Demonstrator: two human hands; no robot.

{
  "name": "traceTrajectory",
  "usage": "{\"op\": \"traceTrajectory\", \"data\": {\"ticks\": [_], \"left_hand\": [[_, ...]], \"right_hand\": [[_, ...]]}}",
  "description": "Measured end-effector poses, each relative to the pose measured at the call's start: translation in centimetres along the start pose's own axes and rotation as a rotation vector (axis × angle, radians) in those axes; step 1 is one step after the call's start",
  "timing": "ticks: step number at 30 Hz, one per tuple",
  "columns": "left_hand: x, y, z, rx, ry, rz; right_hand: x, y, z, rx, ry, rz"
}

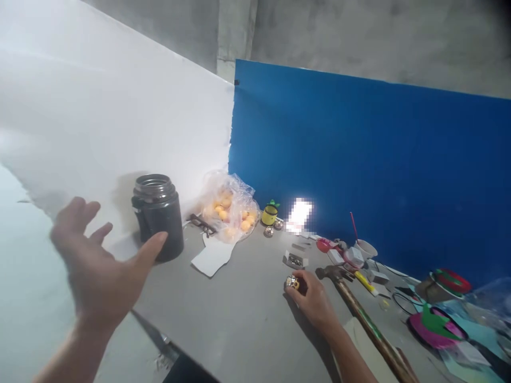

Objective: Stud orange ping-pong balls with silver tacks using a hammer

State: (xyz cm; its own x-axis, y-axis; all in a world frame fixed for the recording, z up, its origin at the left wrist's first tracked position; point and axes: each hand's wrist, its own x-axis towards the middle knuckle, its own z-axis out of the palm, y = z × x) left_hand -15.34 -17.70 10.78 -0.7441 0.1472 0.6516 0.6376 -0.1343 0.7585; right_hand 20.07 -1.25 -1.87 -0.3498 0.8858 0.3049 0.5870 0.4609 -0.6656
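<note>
With fingers spread and nothing held, my left hand [106, 266] is raised beside a dark, lidless vacuum flask [165, 229]. Its thumb overlaps the flask in the view; whether it touches cannot be told. My right hand [313, 300] is closed around a small shiny silver-and-gold round piece [292, 282], low over the grey table. The fingers partly hide this piece. Just behind it sits a small open box [295, 259] with dark metallic contents. Two similar shiny round pieces [269, 232] stand farther back, by a yellow pineapple-shaped item [270, 214].
A claw hammer [359, 314] lies right of my right hand, near a yellow-handled tool [365, 283]. Clear bags of orange fruit [227, 213] and white paper [212, 258] lie at the back. Cups, small boxes and a pink-and-green item [435, 327] crowd the right side. White and blue panels [359, 159] border the table.
</note>
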Motion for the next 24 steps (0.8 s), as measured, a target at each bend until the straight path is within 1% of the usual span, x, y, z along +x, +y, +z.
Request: {"op": "traceTrajectory", "data": {"ticks": [1, 3, 4, 6, 7, 8, 11, 13, 16, 19, 21, 24], "left_hand": [[0.6, -1.4, -0.2, 0.085, -0.005, 0.015], [1.4, -3.7, -0.1, 0.206, -0.072, -0.09], [1.5, -4.5, 0.2, 0.205, -0.13, -0.152], [1.5, -5.1, 0.7, 0.096, -0.281, -0.259], [1.4, -5.1, 1.0, 0.071, -0.323, -0.293], [1.3, -4.9, 1.3, 0.059, -0.34, -0.305], [1.3, -4.4, 2.2, 0.093, -0.303, -0.278], [1.8, -4.6, 2.8, 0.132, -0.291, -0.251], [2.4, -5.4, 3.6, 0.167, -0.298, -0.282], [2.4, -5.5, 3.9, 0.177, -0.265, -0.321], [1.8, -4.9, 3.7, 0.17, -0.236, -0.297], [0.3, -2.9, 2.8, 0.09, -0.235, -0.203]], "right_hand": [[0.0, 0.0, 0.0, -0.001, -0.008, 0.0], [-0.1, 0.1, 0.0, -0.013, -0.008, 0.01], [-0.1, 0.1, 0.0, -0.015, -0.007, 0.016], [0.0, 0.2, 0.0, -0.009, -0.004, 0.03], [0.0, 0.3, 0.0, -0.002, -0.003, 0.037], [0.0, 0.3, 0.0, 0.004, 0.0, 0.042], [0.1, 0.2, -0.2, 0.012, 0.014, 0.049], [0.1, -0.1, -0.3, 0.01, 0.018, 0.053], [0.1, -0.5, -0.4, 0.001, 0.016, 0.064], [0.1, -0.6, -0.4, -0.002, 0.008, 0.076], [0.1, -0.5, -0.3, -0.003, -0.008, 0.089], [0.1, -0.3, -0.3, -0.008, -0.031, 0.105]]}}
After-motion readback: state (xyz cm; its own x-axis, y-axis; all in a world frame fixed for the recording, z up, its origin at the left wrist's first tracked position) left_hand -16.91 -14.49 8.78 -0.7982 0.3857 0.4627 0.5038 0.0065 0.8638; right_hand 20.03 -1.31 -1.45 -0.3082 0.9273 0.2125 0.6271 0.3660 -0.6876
